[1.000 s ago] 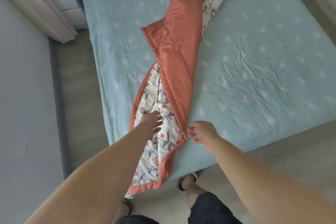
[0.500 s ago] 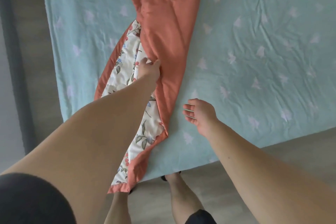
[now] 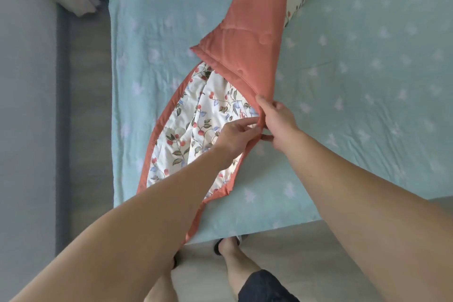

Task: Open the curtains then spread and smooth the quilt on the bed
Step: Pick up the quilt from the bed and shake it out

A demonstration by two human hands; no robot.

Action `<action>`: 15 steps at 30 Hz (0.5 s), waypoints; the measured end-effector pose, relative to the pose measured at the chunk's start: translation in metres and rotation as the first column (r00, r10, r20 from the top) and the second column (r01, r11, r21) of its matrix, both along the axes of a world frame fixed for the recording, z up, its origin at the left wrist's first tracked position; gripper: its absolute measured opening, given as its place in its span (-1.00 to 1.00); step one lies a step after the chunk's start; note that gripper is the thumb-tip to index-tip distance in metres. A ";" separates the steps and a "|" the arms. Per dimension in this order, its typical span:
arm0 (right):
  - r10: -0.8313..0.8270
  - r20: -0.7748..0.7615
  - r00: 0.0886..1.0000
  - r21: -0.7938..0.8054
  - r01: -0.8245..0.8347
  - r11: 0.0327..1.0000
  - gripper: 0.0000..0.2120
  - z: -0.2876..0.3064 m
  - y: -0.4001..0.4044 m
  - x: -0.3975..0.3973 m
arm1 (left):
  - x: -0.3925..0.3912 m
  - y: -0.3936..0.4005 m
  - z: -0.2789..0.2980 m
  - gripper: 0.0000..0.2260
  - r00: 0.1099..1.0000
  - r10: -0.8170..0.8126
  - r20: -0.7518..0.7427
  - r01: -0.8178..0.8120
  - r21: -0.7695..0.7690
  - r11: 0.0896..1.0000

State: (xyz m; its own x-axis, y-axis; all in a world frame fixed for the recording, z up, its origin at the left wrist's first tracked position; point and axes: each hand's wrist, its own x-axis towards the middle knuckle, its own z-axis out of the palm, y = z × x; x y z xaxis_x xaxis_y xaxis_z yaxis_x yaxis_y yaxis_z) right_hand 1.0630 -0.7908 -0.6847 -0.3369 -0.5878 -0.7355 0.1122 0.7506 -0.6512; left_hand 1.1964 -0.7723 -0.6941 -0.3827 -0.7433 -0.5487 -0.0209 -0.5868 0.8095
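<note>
My left hand [image 3: 236,138] and right hand [image 3: 274,121] meet near the foot edge of the bed [image 3: 367,105], both pinching the quilt [image 3: 247,39] by its orange border so I can pull the fold apart. My arms reach forward, nearly straight. Beyond, the quilt lies bunched, running toward the bed's far edge.

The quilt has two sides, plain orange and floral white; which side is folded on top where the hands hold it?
The plain orange side. It folds over the floral white side, and both the left hand and right hand pinch its edge.
</note>
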 end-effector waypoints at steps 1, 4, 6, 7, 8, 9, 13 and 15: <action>0.021 -0.045 0.999 -0.013 -0.022 1.000 -0.56 0.013 0.003 0.001 | -0.001 0.012 0.012 -0.85 1.000 -0.029 -0.001 0.029 -0.026 0.999; 0.031 -0.234 0.972 -0.029 -0.039 0.999 -0.75 0.040 0.024 -0.006 | -0.004 0.047 0.034 -0.83 0.997 -0.065 0.041 0.066 -0.041 0.997; 0.003 -0.299 0.954 -0.030 -0.013 0.999 -0.84 0.048 0.048 -0.016 | -0.005 0.072 0.042 -0.80 0.997 -0.046 0.069 0.048 -0.028 0.998; -0.032 -0.291 0.956 -0.024 0.026 0.999 -0.88 0.048 0.060 -0.020 | -0.006 0.082 0.043 -0.79 0.995 -0.041 0.091 0.043 -0.015 0.999; -0.078 -0.270 0.960 -0.011 0.078 0.997 -0.91 0.050 0.075 -0.024 | -0.006 0.093 0.045 -0.79 0.992 -0.053 0.111 0.053 -0.001 0.999; -0.127 -0.245 0.961 -0.003 0.130 0.991 -0.92 0.054 0.092 -0.027 | -0.006 0.104 0.049 -0.80 0.988 -0.074 0.135 0.074 0.009 0.997; -0.282 -0.162 0.946 0.043 0.292 0.955 -0.85 0.063 0.174 -0.034 | -0.007 0.139 0.055 -0.76 0.993 -0.030 0.117 0.018 0.104 0.994; -0.336 -0.091 0.937 0.081 0.343 0.936 -0.90 0.068 0.214 -0.036 | -0.013 0.143 0.049 -0.72 0.994 0.046 0.098 -0.063 0.174 0.983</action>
